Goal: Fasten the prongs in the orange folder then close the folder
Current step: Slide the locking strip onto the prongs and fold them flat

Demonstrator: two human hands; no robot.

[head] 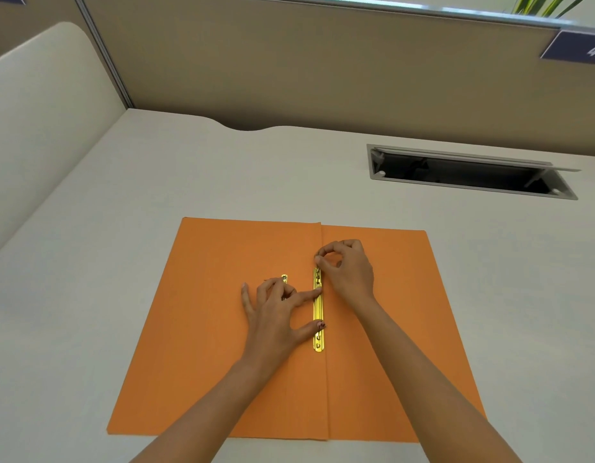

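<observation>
Office cubicle, beige partition at the back, pale desk in front of it. Cable hatch set into the desk at far right, its lid propped open. Dark number plate on the partition top right, digits partly cut off by the frame edge.

Orange folder lies open and flat on the desk, centre of view, near edge close to the person, spine fold running away from the viewer. Brass fastener bar lies lengthwise just right of the fold, on the right-hand leaf.

Left hand rests palm down on the left leaf — index fingertip pressed on the upper-middle of the bar, thumb tip touching the bar lower down, other fingers spread on the cardboard. Its grip is wide, closed round nothing, only pressing.

Right hand sits at the far end of the bar, thumb and index fingertip pinched together in a narrow grip right at the bar's top holes. What sits between the fingertips is too small to make out; a prong there cannot be confirmed.

Small brass piece lies loose on the left leaf, just beyond the left hand's knuckles, apart from the bar.

Both forearms bare, entering from the bottom edge.
</observation>
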